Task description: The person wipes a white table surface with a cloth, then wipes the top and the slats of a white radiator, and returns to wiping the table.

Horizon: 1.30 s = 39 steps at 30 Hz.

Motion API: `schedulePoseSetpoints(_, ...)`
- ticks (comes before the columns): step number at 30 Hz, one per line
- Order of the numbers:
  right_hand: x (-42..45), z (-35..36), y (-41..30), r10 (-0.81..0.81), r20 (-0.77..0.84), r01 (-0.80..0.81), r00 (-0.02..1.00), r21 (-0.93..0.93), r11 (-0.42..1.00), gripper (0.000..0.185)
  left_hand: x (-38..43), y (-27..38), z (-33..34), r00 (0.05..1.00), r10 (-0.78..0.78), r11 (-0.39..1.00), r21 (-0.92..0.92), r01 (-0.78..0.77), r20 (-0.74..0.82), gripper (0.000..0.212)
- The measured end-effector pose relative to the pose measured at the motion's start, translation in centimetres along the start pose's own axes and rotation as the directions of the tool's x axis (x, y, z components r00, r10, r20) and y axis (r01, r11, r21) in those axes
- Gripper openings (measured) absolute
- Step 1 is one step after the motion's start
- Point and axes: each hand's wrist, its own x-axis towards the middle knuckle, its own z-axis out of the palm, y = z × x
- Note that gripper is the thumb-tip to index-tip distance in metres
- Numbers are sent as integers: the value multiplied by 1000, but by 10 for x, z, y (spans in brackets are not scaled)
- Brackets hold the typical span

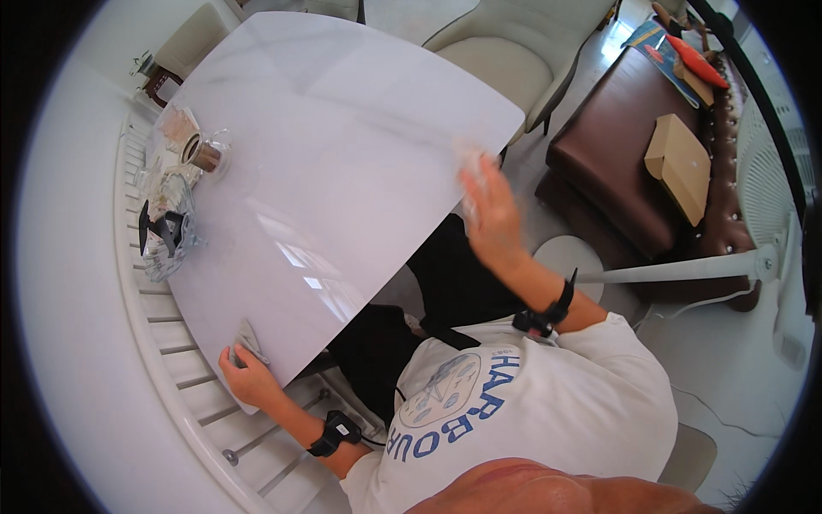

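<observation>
A white glossy table (pixel 334 148) lies before me. My left hand (pixel 247 379), at the table's near left corner, holds a folded grey cloth (pixel 249 340) between thumb and fingers. Over the table's right edge is my right hand (pixel 491 215), blurred, with a whitish, crumpled thing (pixel 472 170) at its fingers; it looks like a tissue or a thin cloth. At the table's left side stands a glass cup with dark contents (pixel 204 154). Beside it lie a clear plastic bag (pixel 170 257) and a black holder or stand (pixel 166 228).
A white railing or radiator (pixel 183 385) runs along the table's left side. Beyond the right edge stand a beige chair (pixel 501 58), a brown leather sofa (pixel 616 148) with a cardboard box (pixel 681 170), and a white standing fan (pixel 764 186) with its pole reaching towards my right arm.
</observation>
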Motion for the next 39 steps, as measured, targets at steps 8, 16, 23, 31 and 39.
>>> schedulePoseSetpoints(8, 44, -2, 69, 13, -179, -36, 984, -127, 991, 34, -1, -3, 1, 1000, 8, 1000, 16, -7, -1, 36)
schedulePoseSetpoints(16, 42, -5, 29, 19, -63, -27, 998, -123, 992, 40, -2, 1, 2, 1000, 19, 1000, 16, -18, -18, 35)
schedulePoseSetpoints(23, -20, -5, -56, -344, 260, 235, 903, 373, 898, 35, -3, -1, -1, 999, 34, 999, -13, -34, -3, 34)
schedulePoseSetpoints(31, 54, -16, 77, 9, 36, -10, 999, 18, 1000, 51, -13, -4, -1, 999, -24, 997, -78, 21, -37, 33)
schedulePoseSetpoints(39, -33, 12, -115, -476, 289, 286, 831, 512, 810, 52, -11, -5, -1, 999, -4, 995, -97, 1, -33, 33)
